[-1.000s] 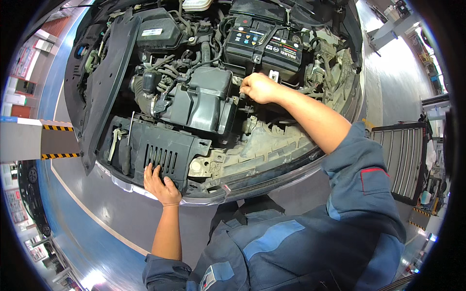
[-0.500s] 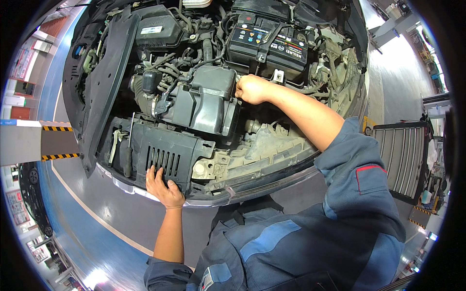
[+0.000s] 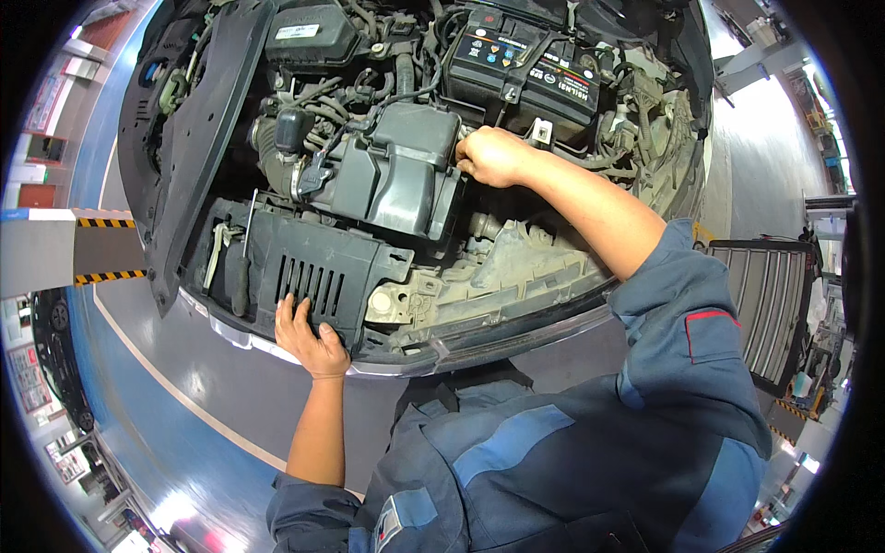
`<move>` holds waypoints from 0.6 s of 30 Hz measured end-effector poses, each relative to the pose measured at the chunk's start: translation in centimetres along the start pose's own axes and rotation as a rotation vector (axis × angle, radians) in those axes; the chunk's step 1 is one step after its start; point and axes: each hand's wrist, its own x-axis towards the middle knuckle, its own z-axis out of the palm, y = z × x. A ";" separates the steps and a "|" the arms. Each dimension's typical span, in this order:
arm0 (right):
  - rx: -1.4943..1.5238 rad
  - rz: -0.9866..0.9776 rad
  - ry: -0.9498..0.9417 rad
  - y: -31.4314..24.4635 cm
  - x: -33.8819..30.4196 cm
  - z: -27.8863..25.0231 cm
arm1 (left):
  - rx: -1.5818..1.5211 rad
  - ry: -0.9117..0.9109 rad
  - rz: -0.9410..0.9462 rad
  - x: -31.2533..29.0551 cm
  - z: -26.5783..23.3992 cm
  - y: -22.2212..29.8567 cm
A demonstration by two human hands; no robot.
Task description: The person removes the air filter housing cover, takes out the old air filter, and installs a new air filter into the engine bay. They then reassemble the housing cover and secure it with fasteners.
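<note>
The right hand is at the right edge of the black box in the middle of the engine bay, on the near side of the battery. Its fingers are curled into a loose fist; what they grasp, if anything, is hidden, so I cannot tell. One second ago a narrow gap showed between this hand and the box; by half a second ago the hand had come left and closed it, and now its knuckles still overlap the box's right edge in the view.

The left hand has hardly shifted. It lies with spread, straightened fingers on the near edge of the slotted panel, fingertips by the near ends of the slots, resting there and grasping nothing. The panel stays in place, near and left of the box, and the box has not moved against the parts around it.

The whole car sits a little higher and farther right in the view than half a second ago. The tool with the dark handle lies as before on the left part of the panel. The white bracket shows just beyond the right wrist, on the near side of the battery.
</note>
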 end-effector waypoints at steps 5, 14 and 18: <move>-0.199 -0.031 0.050 -0.3 -0.5 1.1 | -0.008 0.003 -0.006 -0.1 0.1 -0.1; -0.336 -0.043 0.002 -1.0 -0.8 0.8 | -0.011 0.005 -0.004 0.0 0.1 0.0; -0.267 0.005 0.004 -1.0 -1.0 0.8 | -0.005 0.008 -0.004 -0.1 0.1 0.0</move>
